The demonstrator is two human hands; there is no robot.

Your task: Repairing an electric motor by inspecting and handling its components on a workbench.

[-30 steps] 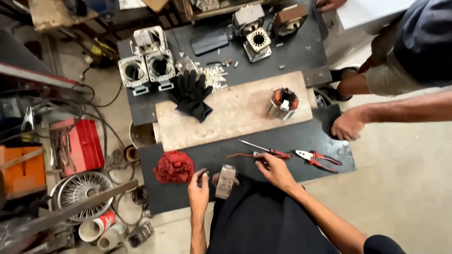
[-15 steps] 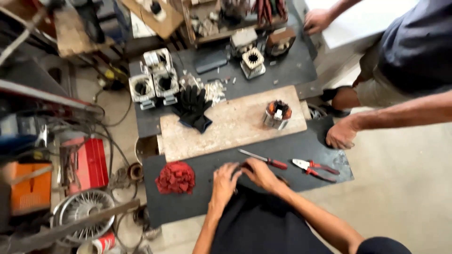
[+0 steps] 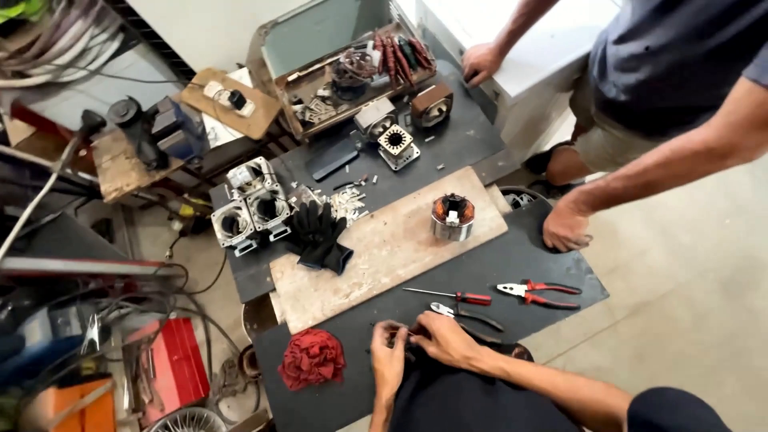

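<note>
Our two hands meet at the near edge of the dark table (image 3: 512,264), low in the head view. The left hand (image 3: 390,352) has its fingers curled around something small and dark, and the right hand (image 3: 445,339) pinches at the same spot from the other side. The piece itself is too hidden by our fingers to name, so we can only say that both grips are clenched on one small part held just above the table, close to our body.

We judge this to be fine fiddling work on that part, done by fingertips alone. The tools lie untouched just beyond our right hand: cutters (image 3: 464,314) nearest, a red-handled screwdriver (image 3: 450,296) beside them, and red-handled pliers (image 3: 538,293) further right. A red rag (image 3: 312,358) sits just left of our left hand.

Any next move would call for keeping the left grip steady, since the part is small and easily dropped, while the right hand frees itself to work or to reach the short way to a tool.

Further off, a wooden board (image 3: 384,256) carries a wound copper coil (image 3: 453,216) and black gloves (image 3: 322,237). Grey metal housings (image 3: 250,210) stand at the far left. Another person's hand (image 3: 566,226) rests on the table's right edge, well apart from ours.
</note>
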